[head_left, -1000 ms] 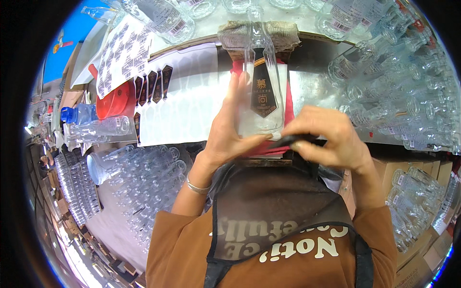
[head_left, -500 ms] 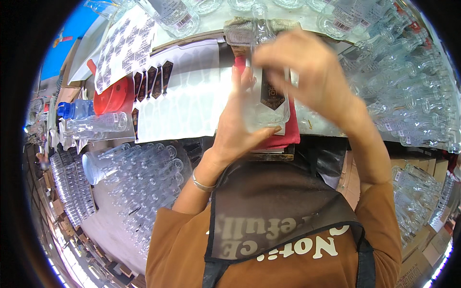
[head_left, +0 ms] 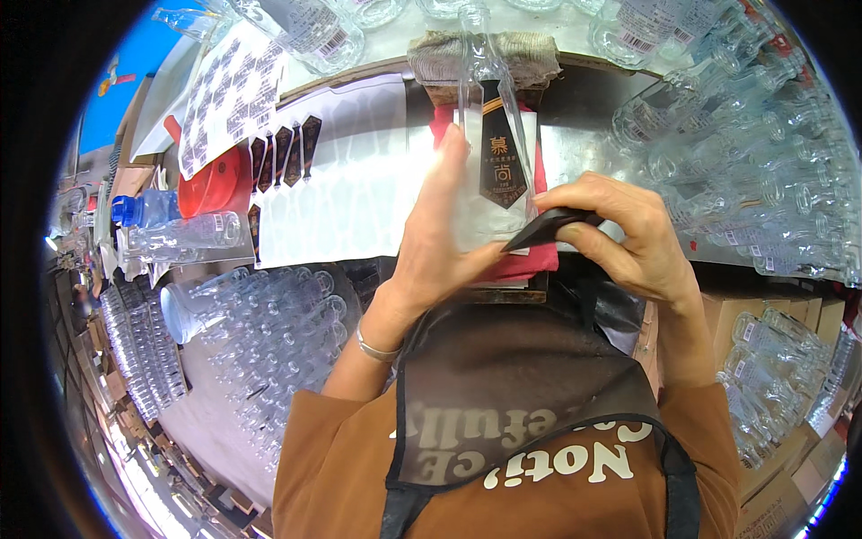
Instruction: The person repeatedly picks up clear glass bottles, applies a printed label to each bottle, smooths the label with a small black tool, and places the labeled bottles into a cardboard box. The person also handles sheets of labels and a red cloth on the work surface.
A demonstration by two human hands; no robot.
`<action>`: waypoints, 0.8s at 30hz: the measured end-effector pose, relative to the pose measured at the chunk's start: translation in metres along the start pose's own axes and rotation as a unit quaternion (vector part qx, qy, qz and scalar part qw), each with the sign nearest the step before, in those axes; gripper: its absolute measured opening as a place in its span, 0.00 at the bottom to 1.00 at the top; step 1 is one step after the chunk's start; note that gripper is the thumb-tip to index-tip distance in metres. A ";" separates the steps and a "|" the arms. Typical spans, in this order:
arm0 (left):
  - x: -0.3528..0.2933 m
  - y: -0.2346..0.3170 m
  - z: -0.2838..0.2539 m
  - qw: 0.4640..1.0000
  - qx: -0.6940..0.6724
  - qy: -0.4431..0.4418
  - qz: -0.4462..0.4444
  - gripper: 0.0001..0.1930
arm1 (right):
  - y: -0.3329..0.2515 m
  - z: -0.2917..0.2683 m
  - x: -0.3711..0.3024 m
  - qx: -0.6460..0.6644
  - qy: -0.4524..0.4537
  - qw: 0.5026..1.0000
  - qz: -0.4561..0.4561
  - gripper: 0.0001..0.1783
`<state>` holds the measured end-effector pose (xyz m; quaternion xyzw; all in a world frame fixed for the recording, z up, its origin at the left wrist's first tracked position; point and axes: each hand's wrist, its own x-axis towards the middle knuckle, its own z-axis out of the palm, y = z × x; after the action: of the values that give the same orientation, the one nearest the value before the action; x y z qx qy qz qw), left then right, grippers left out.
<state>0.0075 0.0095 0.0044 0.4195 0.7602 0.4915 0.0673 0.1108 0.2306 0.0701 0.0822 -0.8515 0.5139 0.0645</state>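
A clear glass bottle (head_left: 478,65) lies with its neck pointing away from me, across a rolled beige cloth (head_left: 530,56). On its upper side is a black, tie-shaped label (head_left: 503,171) with copper-coloured print. My left hand (head_left: 429,234) grips the bottle, fingers along its left side and thumb by its base; the fingers are slightly blurred. Between thumb and fingers, my right hand (head_left: 633,229) pinches a thin black flat piece (head_left: 549,228), possibly a scraper. Its pointed end is close to the bottle's base and my left thumb. Beneath the bottle a red cloth (head_left: 539,260) shows.
Left of the bottle lies a backing sheet (head_left: 346,171) with several black labels (head_left: 292,153) on it. Beyond it are a red dish (head_left: 214,184) and a blue-capped plastic bottle (head_left: 148,207). Many glass bottles (head_left: 745,153) crowd the right side; more (head_left: 278,323) stand lower left.
My right hand has moved from over the bottle's neck toward me, down to its right near the base. The label and the black piece now show clearly. My left hand stays on the bottle.
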 end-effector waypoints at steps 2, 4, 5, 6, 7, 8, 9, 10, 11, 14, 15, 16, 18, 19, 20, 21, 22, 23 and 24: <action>0.002 0.003 -0.001 0.999 0.029 -0.010 0.010 0.57 | 0.012 0.002 -0.003 0.078 0.065 0.993 0.058 0.13; 0.008 0.015 -0.001 0.998 0.063 -0.018 0.026 0.55 | 0.032 -0.006 0.015 0.211 0.115 0.958 0.155 0.17; 0.008 0.017 -0.002 0.997 0.070 -0.022 0.027 0.54 | 0.037 -0.011 0.026 0.200 0.096 0.955 0.198 0.25; 0.008 0.018 -0.001 0.996 0.075 -0.026 0.028 0.53 | 0.044 -0.007 0.036 0.178 0.111 0.961 0.178 0.26; 0.009 0.019 -0.001 0.996 0.081 -0.031 0.029 0.52 | 0.051 0.002 0.046 0.155 0.127 0.967 0.157 0.28; 0.009 0.019 -0.001 0.996 0.078 -0.032 0.028 0.52 | 0.057 0.011 0.054 0.133 0.139 0.972 0.137 0.31; 0.010 0.019 0.001 0.996 0.074 -0.034 0.028 0.52 | 0.060 0.019 0.060 0.117 0.153 0.974 0.121 0.34; 0.011 0.019 0.001 0.996 0.070 -0.036 0.028 0.51 | 0.060 0.018 0.063 0.112 0.147 0.974 0.132 0.34; 0.010 0.018 0.001 0.996 0.072 -0.041 0.030 0.51 | 0.058 0.018 0.067 0.107 0.140 0.974 0.143 0.34; 0.008 0.016 0.000 0.995 0.080 -0.044 0.036 0.51 | 0.059 0.019 0.072 0.092 0.106 0.976 0.168 0.32; 0.008 0.016 0.000 0.995 0.079 -0.045 0.035 0.51 | 0.051 0.023 0.073 0.081 0.108 0.976 0.169 0.32; 0.008 0.017 -0.001 0.995 0.078 -0.047 0.034 0.51 | 0.046 0.025 0.074 0.070 0.110 0.977 0.170 0.32; 0.010 0.018 -0.001 0.995 0.078 -0.050 0.034 0.50 | 0.045 0.023 0.076 0.074 0.101 0.975 0.183 0.32; 0.010 0.019 -0.002 0.995 0.078 -0.052 0.035 0.50 | 0.047 0.024 0.075 0.077 0.104 0.975 0.178 0.31; 0.011 0.019 -0.002 0.995 0.079 -0.055 0.035 0.50 | 0.048 0.025 0.075 0.081 0.108 0.976 0.172 0.31; 0.011 0.020 -0.002 0.995 0.081 -0.055 0.035 0.50 | 0.048 0.025 0.076 0.076 0.107 0.976 0.173 0.31; 0.010 0.020 -0.002 0.995 0.082 -0.054 0.034 0.50 | 0.046 0.024 0.076 0.071 0.106 0.976 0.174 0.31; 0.010 0.020 -0.002 0.994 0.084 -0.054 0.034 0.50 | 0.045 0.024 0.076 0.067 0.105 0.977 0.174 0.31; 0.010 0.020 -0.002 0.994 0.085 -0.054 0.035 0.50 | 0.045 0.024 0.076 0.066 0.106 0.977 0.173 0.31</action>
<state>0.0113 0.0188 0.0249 0.4758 0.7796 0.4035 0.0550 0.0266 0.2246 0.0352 -0.1170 -0.8054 0.5780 0.0594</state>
